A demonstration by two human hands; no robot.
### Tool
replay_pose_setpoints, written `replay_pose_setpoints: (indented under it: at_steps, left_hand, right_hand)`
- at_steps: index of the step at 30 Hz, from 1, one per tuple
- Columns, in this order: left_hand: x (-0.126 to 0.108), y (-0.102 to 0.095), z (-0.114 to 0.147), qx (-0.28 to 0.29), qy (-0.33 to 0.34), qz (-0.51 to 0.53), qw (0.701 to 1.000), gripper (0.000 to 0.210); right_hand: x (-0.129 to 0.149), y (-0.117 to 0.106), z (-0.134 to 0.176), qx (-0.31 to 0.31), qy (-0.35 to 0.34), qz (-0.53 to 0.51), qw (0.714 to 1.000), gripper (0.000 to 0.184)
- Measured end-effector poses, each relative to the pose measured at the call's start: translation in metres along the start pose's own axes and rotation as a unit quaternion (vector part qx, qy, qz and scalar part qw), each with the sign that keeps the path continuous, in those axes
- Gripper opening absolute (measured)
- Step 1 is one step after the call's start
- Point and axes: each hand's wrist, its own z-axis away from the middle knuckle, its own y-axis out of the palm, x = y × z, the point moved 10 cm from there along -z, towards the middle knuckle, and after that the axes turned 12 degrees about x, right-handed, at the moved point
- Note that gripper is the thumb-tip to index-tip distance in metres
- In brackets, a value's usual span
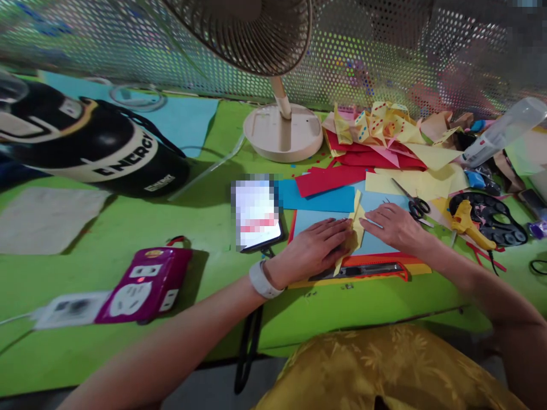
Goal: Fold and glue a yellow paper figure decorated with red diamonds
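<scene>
A narrow folded strip of yellow paper (357, 234) stands slanted over the light blue sheet in front of me. My left hand (318, 247), with a white band on its wrist, holds the strip from the left, its fingers close together over the paper. From the other side, my right hand (391, 225) has its fingertips drawn together at the strip's right edge. Part of the strip is hidden under my left fingers. Beneath both hands is a stack of coloured sheets (384, 247). An orange-edged box cutter (376, 269) lies along its near edge, below the strip.
A phone (256, 213) lies left of the sheets, near a purple power strip (145, 282) and a black bottle (128, 148). A fan (284, 134) stands behind. Scissors (416, 206), a yellow glue gun (470, 225) and folded paper pieces (384, 125) are on the right.
</scene>
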Motion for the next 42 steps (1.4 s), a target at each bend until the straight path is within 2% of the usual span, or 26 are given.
replay_pose_setpoints:
  at_steps: [4, 11, 15, 19, 24, 33, 42]
  left_hand:
    - [-0.001, 0.002, 0.0, -0.007, 0.002, -0.003, 1.0, 0.035]
    - [-0.001, 0.003, 0.0, -0.004, -0.001, -0.012, 1.0, 0.033]
    - [-0.001, 0.004, 0.0, -0.007, -0.002, -0.013, 1.0, 0.034]
    - [0.0, 0.005, 0.0, -0.004, -0.006, -0.008, 1.0, 0.035]
    - [0.0, 0.004, 0.0, -0.005, -0.008, -0.001, 1.0, 0.035]
    - [0.002, 0.005, -0.002, 0.003, -0.017, 0.01, 1.0, 0.042]
    - [-0.007, 0.017, -0.006, 0.063, 0.002, -0.021, 0.998, 0.046]
  right_hand:
    - [-0.004, -0.001, 0.001, -0.006, 0.002, 0.022, 1.0, 0.029]
    - [-0.006, -0.014, 0.004, -0.038, -0.037, 0.052, 0.997, 0.022]
    - [-0.003, -0.01, 0.0, -0.022, -0.062, 0.056, 0.996, 0.028]
    - [-0.002, -0.006, 0.001, -0.024, -0.068, 0.016, 0.997, 0.031]
    - [-0.002, -0.004, 0.003, -0.057, -0.053, 0.02, 0.997, 0.03]
    - [-0.003, 0.002, -0.001, -0.055, -0.041, 0.011, 0.998, 0.028]
    - [-0.029, 0.019, 0.006, -0.03, 0.055, -0.138, 0.988, 0.026]
